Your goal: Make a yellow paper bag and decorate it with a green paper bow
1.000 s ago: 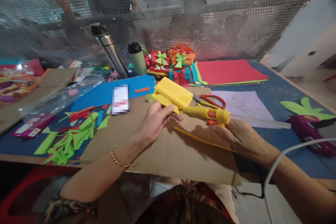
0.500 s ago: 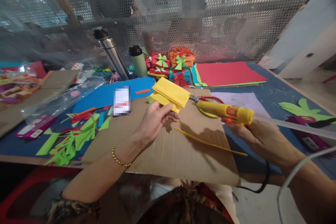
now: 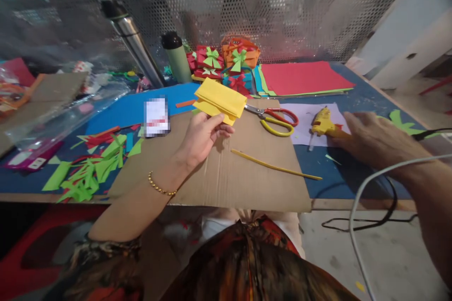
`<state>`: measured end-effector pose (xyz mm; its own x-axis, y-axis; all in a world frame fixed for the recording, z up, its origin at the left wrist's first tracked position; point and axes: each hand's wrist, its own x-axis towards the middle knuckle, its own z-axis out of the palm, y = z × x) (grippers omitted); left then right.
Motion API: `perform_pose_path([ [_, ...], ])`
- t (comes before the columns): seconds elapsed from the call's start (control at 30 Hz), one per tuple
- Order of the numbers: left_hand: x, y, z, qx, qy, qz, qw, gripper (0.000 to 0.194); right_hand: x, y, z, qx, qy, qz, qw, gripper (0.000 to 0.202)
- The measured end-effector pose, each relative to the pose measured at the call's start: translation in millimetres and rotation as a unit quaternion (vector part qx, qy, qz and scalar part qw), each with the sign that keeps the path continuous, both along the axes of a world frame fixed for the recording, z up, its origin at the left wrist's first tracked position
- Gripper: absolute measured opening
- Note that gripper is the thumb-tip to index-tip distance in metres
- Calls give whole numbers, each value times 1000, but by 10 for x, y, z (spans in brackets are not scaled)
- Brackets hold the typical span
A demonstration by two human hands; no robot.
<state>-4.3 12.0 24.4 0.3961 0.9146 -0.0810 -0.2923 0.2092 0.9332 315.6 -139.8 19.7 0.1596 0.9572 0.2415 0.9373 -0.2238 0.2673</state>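
Yellow paper [image 3: 223,97] pinched in left hand [image 3: 202,138]; right hand [image 3: 377,140] at glue gun [image 3: 322,123], grip unclear.

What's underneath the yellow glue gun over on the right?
A pale lilac sheet shows around the glue gun, with blue tabletop visible past the sheet's near edge. Whatever lies directly beneath the gun is covered.

Your right hand [image 3: 377,138] has swung from near the yellow paper [image 3: 224,99] out to about three o'clock, taking the yellow glue gun [image 3: 322,122] over the lilac sheet [image 3: 295,127] (whether you're gripping it now is hard to tell). The gun's clear stick, earlier aimed at three o'clock, now points near six. Your scissors [image 3: 260,111] are no longer partly covered.
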Motion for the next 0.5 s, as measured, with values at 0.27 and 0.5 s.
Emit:
perform_pose_path([
  [0.27, -19, 86, 35, 16, -5, 42, 999, 5, -1099, 159, 126, -45, 219, 241, 945, 33],
  [0.5, -78, 86, 47, 15, -14, 48, 999, 15, -1452, 463, -257, -69, 229, 291, 926, 14],
])
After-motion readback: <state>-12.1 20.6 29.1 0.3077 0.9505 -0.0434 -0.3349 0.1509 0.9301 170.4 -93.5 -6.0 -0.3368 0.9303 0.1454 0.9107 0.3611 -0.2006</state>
